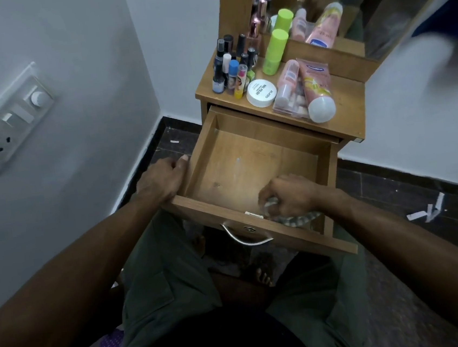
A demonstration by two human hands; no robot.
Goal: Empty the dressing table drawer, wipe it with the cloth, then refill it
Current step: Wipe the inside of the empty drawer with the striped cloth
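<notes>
Your right hand (291, 195) is curled tight around a crumpled checked cloth (297, 217), pressing it into the near right corner of the pulled-out wooden drawer (249, 160) — part of the cloth shows just beneath your wrist, against the drawer's front panel. Your left hand (160, 179) grips the drawer's left wall near the front corner, fingers wrapped over the edge and the thumb lying along the rim. The drawer's floor is bare, scuffed wood, with a curved metal handle (246, 238) on its front. Behind it, the wooden dressing table top (341, 122) carries the contents — a cluster of small nail polish bottles (232, 65), a round white jar (261, 93), a lime-green capped bottle (274, 52) and a pink tube with a white cap (316, 90).
</notes>
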